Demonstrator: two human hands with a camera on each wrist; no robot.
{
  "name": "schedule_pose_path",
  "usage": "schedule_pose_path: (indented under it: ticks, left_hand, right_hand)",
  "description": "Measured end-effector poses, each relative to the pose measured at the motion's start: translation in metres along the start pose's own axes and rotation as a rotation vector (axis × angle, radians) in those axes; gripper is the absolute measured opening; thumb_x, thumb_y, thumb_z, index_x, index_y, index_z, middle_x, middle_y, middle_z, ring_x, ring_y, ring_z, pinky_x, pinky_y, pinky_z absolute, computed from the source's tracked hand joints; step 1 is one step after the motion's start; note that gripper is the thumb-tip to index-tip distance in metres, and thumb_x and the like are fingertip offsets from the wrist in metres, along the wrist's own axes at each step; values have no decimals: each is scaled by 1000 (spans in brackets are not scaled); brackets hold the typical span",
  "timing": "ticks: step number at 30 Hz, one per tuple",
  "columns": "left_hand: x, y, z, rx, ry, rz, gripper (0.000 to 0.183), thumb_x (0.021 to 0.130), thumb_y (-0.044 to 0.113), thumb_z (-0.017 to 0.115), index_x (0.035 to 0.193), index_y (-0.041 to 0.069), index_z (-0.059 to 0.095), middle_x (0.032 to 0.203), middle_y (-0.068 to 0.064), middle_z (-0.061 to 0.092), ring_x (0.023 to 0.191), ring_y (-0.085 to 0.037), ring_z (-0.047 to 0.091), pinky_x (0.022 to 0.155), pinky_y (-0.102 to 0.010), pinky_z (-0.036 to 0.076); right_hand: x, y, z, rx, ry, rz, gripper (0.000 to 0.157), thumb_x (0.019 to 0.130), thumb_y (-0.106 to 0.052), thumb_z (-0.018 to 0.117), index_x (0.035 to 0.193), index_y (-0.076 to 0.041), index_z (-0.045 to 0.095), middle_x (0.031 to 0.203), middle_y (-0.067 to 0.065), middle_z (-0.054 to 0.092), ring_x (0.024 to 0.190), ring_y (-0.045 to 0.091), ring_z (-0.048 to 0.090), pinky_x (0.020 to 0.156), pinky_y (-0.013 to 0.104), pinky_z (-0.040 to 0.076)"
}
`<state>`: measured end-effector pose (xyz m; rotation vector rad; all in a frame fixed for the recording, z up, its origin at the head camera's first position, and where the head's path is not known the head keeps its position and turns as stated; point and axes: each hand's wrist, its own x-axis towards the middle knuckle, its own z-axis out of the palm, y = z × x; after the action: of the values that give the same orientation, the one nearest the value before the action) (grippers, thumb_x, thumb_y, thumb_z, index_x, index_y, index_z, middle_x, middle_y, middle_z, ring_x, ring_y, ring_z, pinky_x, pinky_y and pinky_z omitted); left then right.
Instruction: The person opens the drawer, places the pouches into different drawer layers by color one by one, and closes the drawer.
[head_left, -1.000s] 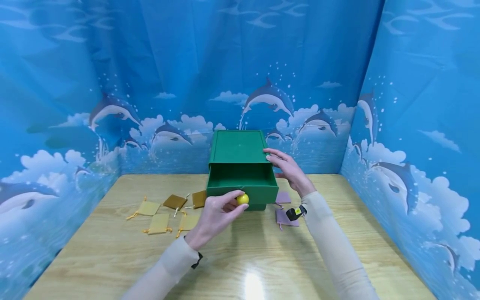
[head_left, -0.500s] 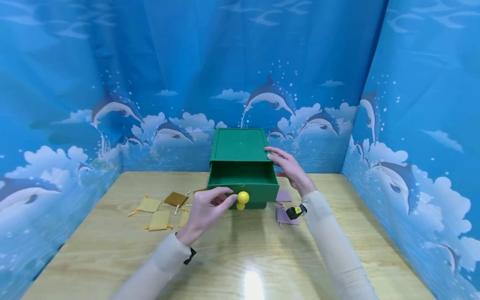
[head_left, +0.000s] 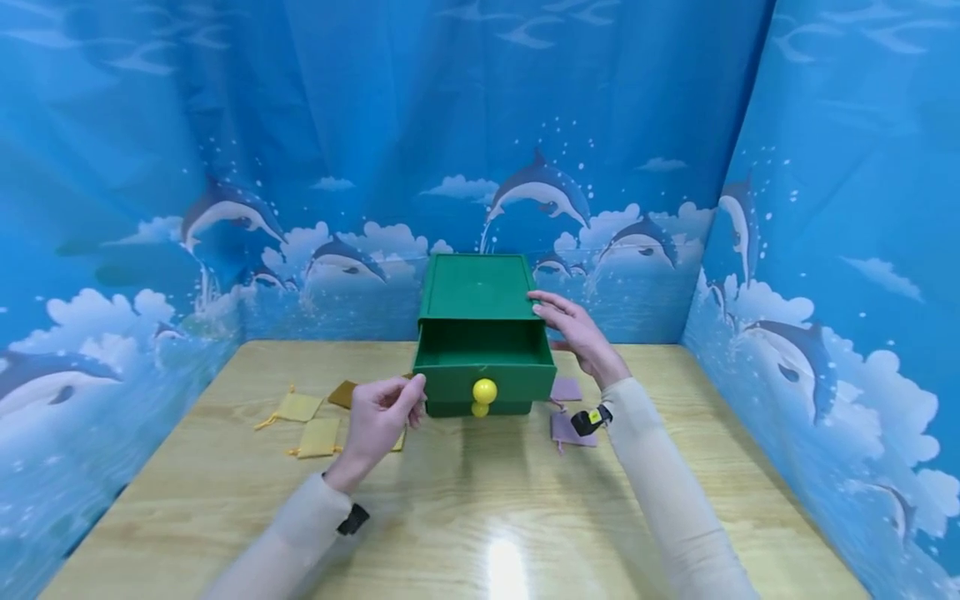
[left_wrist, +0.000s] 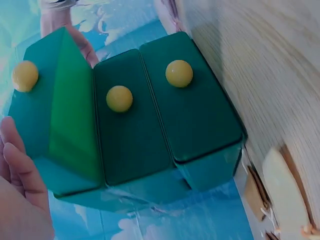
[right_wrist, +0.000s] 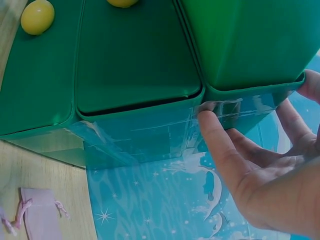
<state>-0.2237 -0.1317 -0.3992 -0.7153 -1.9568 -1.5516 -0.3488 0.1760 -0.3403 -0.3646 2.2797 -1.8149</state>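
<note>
A green cabinet (head_left: 480, 283) of three stacked drawers stands at the back middle of the wooden table. Its top drawer (head_left: 446, 386) is pulled out, and the part of its inside that the head view shows holds nothing. On the drawer's front sits a round yellow knob (head_left: 484, 391); the two lower drawers carry similar knobs (left_wrist: 119, 99) in the left wrist view. My left hand (head_left: 381, 417) hovers off the drawer's left front corner, fingers loosely bent with nothing in them. With extended fingers, my right hand (head_left: 577, 333) touches the cabinet's upper right side and top edge.
Flat yellow pouches (head_left: 318, 437) and a brown pouch (head_left: 343, 394) with drawstrings lie left of the cabinet. Purple pouches (head_left: 573, 430) lie to its right. A blue dolphin-print curtain (head_left: 360, 167) encloses the table (head_left: 450, 517) at the back and sides.
My left hand has let go of the top drawer's yellow knob and moved away to the left. The drawer stays pulled out, and my right hand keeps its place on the cabinet.
</note>
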Motion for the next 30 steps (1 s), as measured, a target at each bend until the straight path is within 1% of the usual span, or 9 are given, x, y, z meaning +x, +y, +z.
schedule_pose_path:
  ticks: [2, 4, 8, 13, 18, 20, 23, 26, 30]
  left_hand:
    - [1, 0, -5, -59, -3, -71, 29, 98, -1, 55, 71, 3, 67, 59, -17, 62, 44, -25, 56, 43, -29, 49]
    - [1, -1, -10, -66, 4, -107, 31, 99, 0, 53, 71, 1, 67, 60, -21, 62, 44, -28, 56, 42, -29, 49]
    - [1, -7, -19, -51, 28, -146, 35, 101, 8, 53, 69, 2, 67, 59, -18, 63, 43, -24, 57, 41, -28, 46]
    - [1, -23, -30, -48, 49, -220, 39, 102, 21, 54, 71, 1, 67, 61, -17, 64, 44, -21, 58, 40, -30, 45]
    - [3, -41, -39, -24, 73, -349, 42, 99, 32, 59, 74, 0, 68, 65, -23, 65, 45, -19, 59, 40, -32, 46]
    - [3, -46, -42, -10, 67, -417, 43, 98, 36, 60, 76, -1, 68, 68, -25, 65, 47, -19, 60, 42, -33, 47]
    - [4, -53, -47, 37, 19, -529, 46, 97, 41, 60, 81, -1, 68, 75, -23, 67, 53, -17, 62, 47, -34, 50]
    - [3, -60, -52, 98, -85, -639, 46, 99, 41, 57, 92, -2, 69, 86, -21, 70, 62, -17, 66, 55, -35, 53]
    - [3, -69, -59, 174, -223, -706, 41, 100, 37, 57, 105, -2, 69, 99, -21, 70, 76, -18, 68, 65, -37, 55]
  right_hand:
    - [0, 0, -1, 5, 1, 1, 49, 98, -51, 53, 144, -35, 47, 160, -3, 28, 147, 36, 24, 110, 62, 33]
    - [1, 0, -1, 4, -2, 1, 50, 98, -52, 53, 144, -36, 46, 160, -3, 27, 147, 36, 23, 110, 61, 33]
    - [2, 0, -1, -1, -9, 3, 50, 98, -52, 52, 145, -36, 45, 161, -3, 27, 148, 36, 22, 110, 61, 33]
    - [1, 0, -1, 5, -4, 7, 50, 98, -52, 53, 145, -36, 45, 161, -3, 27, 148, 35, 22, 110, 61, 33]
    - [1, 0, -1, 8, -4, 16, 51, 98, -52, 53, 145, -36, 45, 161, -4, 26, 148, 35, 22, 111, 61, 32]
    - [1, 0, -1, 8, -2, 18, 51, 98, -52, 53, 145, -36, 45, 161, -4, 26, 149, 35, 21, 111, 61, 32]
    - [1, 0, -1, 7, 1, 16, 51, 98, -51, 53, 146, -35, 45, 161, -4, 24, 149, 35, 20, 112, 61, 31]
    - [1, -1, 0, 5, 2, 14, 52, 98, -51, 53, 146, -35, 44, 161, -4, 25, 149, 35, 21, 112, 61, 31]
    - [1, 0, 0, 3, 3, 15, 51, 97, -52, 53, 145, -35, 45, 161, -4, 27, 148, 35, 22, 111, 61, 32]
